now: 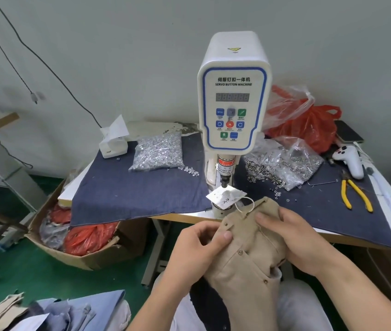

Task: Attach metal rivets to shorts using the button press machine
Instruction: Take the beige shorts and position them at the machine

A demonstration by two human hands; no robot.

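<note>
Nearest to us, our two hands hold the tan shorts (244,256) in our lap, just in front of the table (361,237) edge. Our left hand (197,249) pinches a fold of the cloth near the waistband, thumb pressed on top and the other fingers curled beneath. Our right hand (295,237) lies over the upper part of the garment, fingers close together and bent round the bunched fabric. We judge this grip serves to turn and flatten the next rivet spot before feeding it forward. A few small rivets (240,252) already sit in the cloth, so the work looks partly done.

Just beyond the shorts, a white paper tag (225,195) on a looped string rests over the lower die, directly below the punch of the button press machine (234,101). The tag probably needs moving aside so that only cloth meets the punch.

On the blue denim cloth (127,189) that covers the table, supplies flank the machine within easy reach: a clear bag of silvery parts (158,151) to its left and an opened bag of metal rings (283,166) to its right, some spilled loose. Yellow-handled pliers (354,194) lie further right, near a white game controller (349,158). A red plastic bag (309,125) sits at the back by the wall.
</note>
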